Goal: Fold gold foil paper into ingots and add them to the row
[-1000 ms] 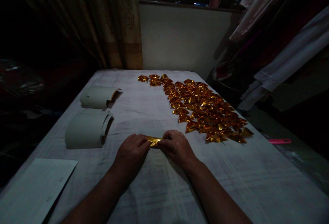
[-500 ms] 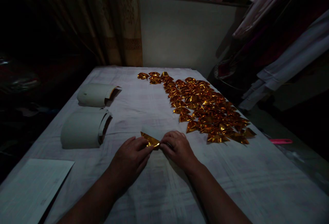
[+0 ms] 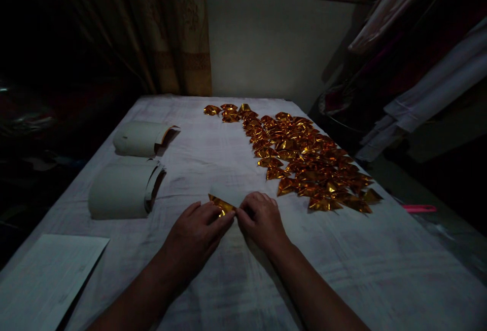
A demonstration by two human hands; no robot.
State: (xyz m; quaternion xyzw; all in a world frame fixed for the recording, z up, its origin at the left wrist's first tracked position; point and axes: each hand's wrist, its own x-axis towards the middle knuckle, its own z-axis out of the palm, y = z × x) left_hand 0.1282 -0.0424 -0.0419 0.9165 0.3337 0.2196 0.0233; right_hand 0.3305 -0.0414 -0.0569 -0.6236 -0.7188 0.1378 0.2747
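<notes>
A sheet of gold foil paper (image 3: 220, 202), partly folded with a slanting upper edge, lies between my hands on the cloth-covered table. My left hand (image 3: 200, 227) presses over its left and lower side, thumb reaching along the near edge to the right corner. At that right corner, the bent fingers of my right hand (image 3: 259, 218) pinch the paper. Part of the foil is hidden beneath the left fingers. Beyond and to the right spreads a pile of folded gold foil pieces (image 3: 300, 156), pointed at their ends.
Two curved grey-white stacks of sheets (image 3: 117, 189) rest on the left of the table (image 3: 213, 290). A flat pale sheet or booklet (image 3: 49, 275) lies at the near left. Clothes (image 3: 437, 87) hang at the right, above a pink handle (image 3: 418, 209). A curtain (image 3: 178, 32) hangs behind.
My left thumb has slid right along the foil's near edge to the corner, covering more of it. The right fingers stay at that corner. The camera view has shifted slightly.
</notes>
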